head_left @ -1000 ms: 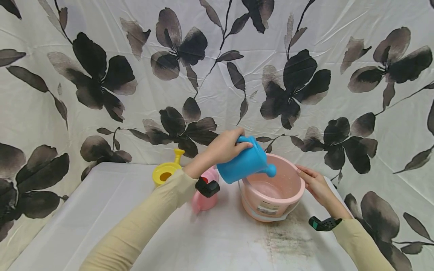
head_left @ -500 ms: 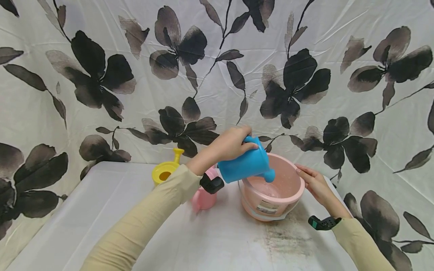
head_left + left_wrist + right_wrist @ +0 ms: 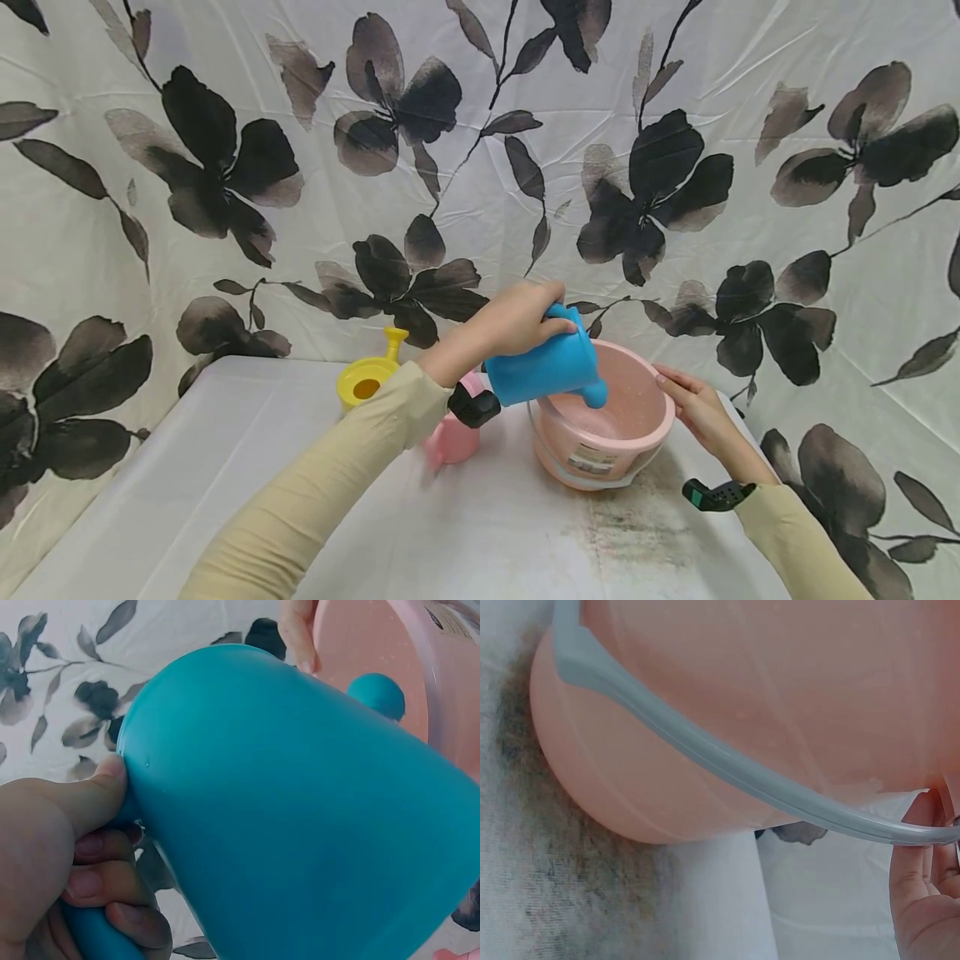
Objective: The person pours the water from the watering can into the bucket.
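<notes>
My left hand (image 3: 513, 321) grips the handle of a blue toy watering can (image 3: 540, 367). The can is tipped, and its rounded spout (image 3: 377, 696) points down over the mouth of a pink bucket (image 3: 588, 454). In the left wrist view, the thumb presses the top of the handle (image 3: 97, 930) and the fingers curl round it. My right hand (image 3: 697, 412) holds the bucket's rim on the right side. Its fingers (image 3: 911, 862) reach up by the grey bail handle (image 3: 727, 769), partly hidden behind the bucket. Droplets dot the bucket's inner wall.
A yellow watering can (image 3: 365, 379) stands at the back left of the white table (image 3: 420, 533). Partly behind my left wrist is a pink watering can (image 3: 453, 442). A dark stain (image 3: 637, 529) marks the cloth before the bucket. Floral fabric (image 3: 480, 167) hangs behind.
My left hand has moved slightly right with the blue watering can, and the spout has dipped a little lower over the bucket. The right hand and bucket stay put.
</notes>
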